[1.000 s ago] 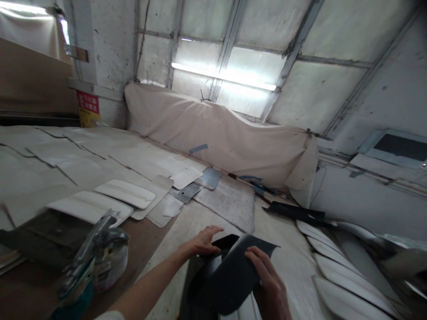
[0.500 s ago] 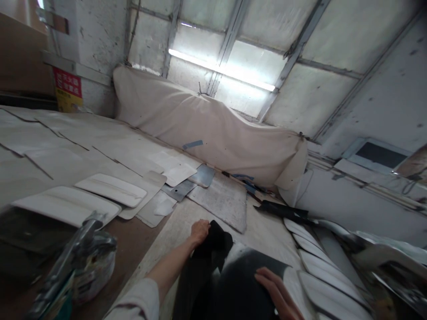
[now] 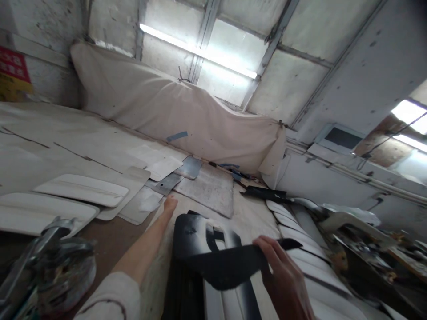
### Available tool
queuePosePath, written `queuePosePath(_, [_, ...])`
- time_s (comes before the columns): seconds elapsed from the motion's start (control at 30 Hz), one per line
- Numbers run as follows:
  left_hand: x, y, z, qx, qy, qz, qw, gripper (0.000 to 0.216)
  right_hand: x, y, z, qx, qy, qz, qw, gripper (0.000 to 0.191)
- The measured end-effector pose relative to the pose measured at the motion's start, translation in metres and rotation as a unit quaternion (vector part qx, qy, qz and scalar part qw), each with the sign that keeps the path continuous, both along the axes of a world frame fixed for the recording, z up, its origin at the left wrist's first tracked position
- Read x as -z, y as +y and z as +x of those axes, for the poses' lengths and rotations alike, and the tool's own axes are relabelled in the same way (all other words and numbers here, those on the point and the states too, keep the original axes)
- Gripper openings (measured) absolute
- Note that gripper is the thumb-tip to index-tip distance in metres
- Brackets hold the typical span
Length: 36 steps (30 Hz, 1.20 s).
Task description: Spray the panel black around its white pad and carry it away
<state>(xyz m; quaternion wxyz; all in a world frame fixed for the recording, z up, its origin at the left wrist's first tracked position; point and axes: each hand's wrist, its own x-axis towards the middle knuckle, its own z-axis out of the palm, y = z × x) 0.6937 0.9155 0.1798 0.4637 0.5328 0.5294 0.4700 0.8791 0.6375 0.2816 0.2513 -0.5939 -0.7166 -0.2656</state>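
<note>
While the left hand [image 3: 169, 205] lies flat on the pale work surface [image 3: 213, 222], fingers stretched and gripping nothing, the dark curved panel [image 3: 227, 266] sits just right of its forearm. Long axis runs left to right, toward the right hand [image 3: 282, 273], which pinches its right end, fingers closed over the top edge. Right hand nearer. A second dark piece [image 3: 195, 231] lies beneath. White strips [image 3: 290, 222] crowd the right; open surface ahead.

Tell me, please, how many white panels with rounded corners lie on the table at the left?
2. One white panel lies farther back; the other lies nearer, at the left edge, partly behind the spray gun. More may lie out of view.
</note>
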Motion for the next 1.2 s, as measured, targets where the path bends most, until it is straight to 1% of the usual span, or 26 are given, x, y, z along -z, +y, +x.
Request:
queuePosePath(0.03, [-0.017, -0.007, -0.005, 0.047, -0.008, 0.015, 0.999, 0.037, -0.010, 0.013, -0.008, 0.005, 0.011, -0.027, 1.000, 0.042])
queuePosePath(0.1, [-0.049, -0.035, -0.010, 0.168, -0.026, 0.063, 0.983, 0.041, -0.032, 0.037, -0.025, 0.036, 0.046, -0.099, 0.993, 0.038])
queuePosePath(0.13, [-0.063, -0.054, -0.009, 0.242, -0.037, 0.096, 0.965, 0.047, -0.042, 0.049, -0.033, 0.032, 0.053, -0.135, 0.989, 0.039])
queuePosePath(0.17, [-0.074, -0.073, -0.007, 0.344, -0.046, 0.150, 0.926, 0.062, -0.051, 0.059, -0.041, 0.019, 0.058, -0.156, 0.986, 0.039])
queuePosePath(0.2, [-0.082, -0.092, -0.003, 0.393, -0.036, 0.181, 0.901, 0.073, -0.059, 0.067, -0.048, -0.003, 0.061, -0.171, 0.983, 0.039])
queuePosePath(0.23, [-0.088, -0.108, 0.002, 0.385, -0.019, 0.200, 0.901, 0.074, -0.066, 0.072, -0.054, -0.028, 0.067, -0.177, 0.982, 0.040])
queuePosePath(0.27, [-0.091, -0.120, 0.006, 0.353, -0.001, 0.209, 0.912, 0.066, -0.072, 0.075, -0.058, -0.053, 0.079, -0.171, 0.981, 0.041])
queuePosePath(0.33, [-0.091, -0.128, 0.013, 0.247, 0.024, 0.201, 0.948, 0.043, -0.076, 0.068, -0.056, -0.091, 0.126, -0.133, 0.979, 0.043])
queuePosePath(0.37, [-0.089, -0.124, 0.013, 0.200, 0.027, 0.191, 0.961, 0.034, -0.071, 0.059, -0.051, -0.096, 0.166, -0.101, 0.976, 0.043])
queuePosePath(0.4, [-0.087, -0.117, 0.011, 0.161, 0.025, 0.181, 0.970, 0.029, -0.062, 0.047, -0.042, -0.089, 0.212, -0.069, 0.971, 0.043])
queuePosePath(0.43, [-0.086, -0.108, 0.007, 0.128, 0.022, 0.173, 0.976, 0.027, -0.045, 0.031, -0.031, -0.065, 0.257, -0.043, 0.963, 0.041])
queuePosePath(0.47, [-0.085, -0.098, 0.002, 0.089, 0.018, 0.166, 0.982, 0.028, -0.022, 0.013, -0.019, -0.025, 0.299, -0.030, 0.953, 0.038])
queuePosePath(0.5, [-0.086, -0.089, -0.005, 0.053, 0.014, 0.162, 0.985, 0.031, 0.008, -0.006, -0.008, 0.027, 0.316, -0.040, 0.948, 0.035])
queuePosePath(0.53, [-0.087, -0.080, -0.011, 0.024, 0.011, 0.162, 0.986, 0.034, 0.041, -0.026, 0.002, 0.094, 0.303, -0.062, 0.946, 0.035])
queuePosePath(0.57, [-0.090, -0.073, -0.017, 0.002, 0.009, 0.163, 0.987, 0.036, 0.077, -0.044, 0.009, 0.156, 0.277, -0.100, 0.943, 0.039])
queuePosePath(0.6, [-0.093, -0.067, -0.021, -0.015, 0.007, 0.166, 0.986, 0.038, 0.111, -0.059, 0.013, 0.207, 0.250, -0.146, 0.935, 0.043])
queuePosePath(0.63, [-0.096, -0.063, -0.024, -0.028, 0.007, 0.170, 0.985, 0.039, 0.141, -0.072, 0.013, 0.260, 0.221, -0.193, 0.920, 0.048])
queuePosePath(0.67, [-0.100, -0.060, -0.026, -0.040, 0.008, 0.173, 0.984, 0.039, 0.166, -0.082, 0.011, 0.301, 0.197, -0.229, 0.905, 0.052])
queuePosePath(0.7, [-0.103, -0.058, -0.026, -0.051, 0.009, 0.177, 0.983, 0.039, 0.184, -0.089, 0.008, 0.325, 0.175, -0.256, 0.894, 0.054])
queuePosePath(0.73, [-0.105, -0.056, -0.026, -0.062, 0.011, 0.180, 0.982, 0.038, 0.195, -0.093, 0.004, 0.341, 0.159, -0.275, 0.885, 0.055])
queuePosePath(0.77, [-0.108, -0.054, -0.025, -0.073, 0.013, 0.183, 0.980, 0.037, 0.201, -0.095, 0.000, 0.347, 0.149, -0.287, 0.880, 0.055])
queuePosePath(0.8, [-0.110, -0.052, -0.025, -0.084, 0.016, 0.186, 0.979, 0.036, 0.202, -0.096, -0.004, 0.347, 0.144, -0.295, 0.879, 0.055])
queuePosePath(0.9, [-0.115, -0.046, -0.023, -0.106, 0.021, 0.192, 0.975, 0.033, 0.198, -0.096, -0.007, 0.342, 0.150, -0.305, 0.876, 0.057])
queuePosePath(0.97, [-0.117, -0.041, -0.022, -0.116, 0.023, 0.194, 0.974, 0.031, 0.198, -0.095, -0.005, 0.349, 0.164, -0.303, 0.872, 0.058])
queuePosePath(1.13, [-0.120, -0.031, -0.017, -0.139, 0.035, 0.202, 0.969, 0.032, 0.205, -0.091, 0.004, 0.358, 0.196, -0.292, 0.865, 0.059])
queuePosePath(1.2, [-0.122, -0.027, -0.012, -0.148, 0.042, 0.205, 0.966, 0.032, 0.203, -0.088, 0.007, 0.347, 0.225, -0.283, 0.865, 0.056])
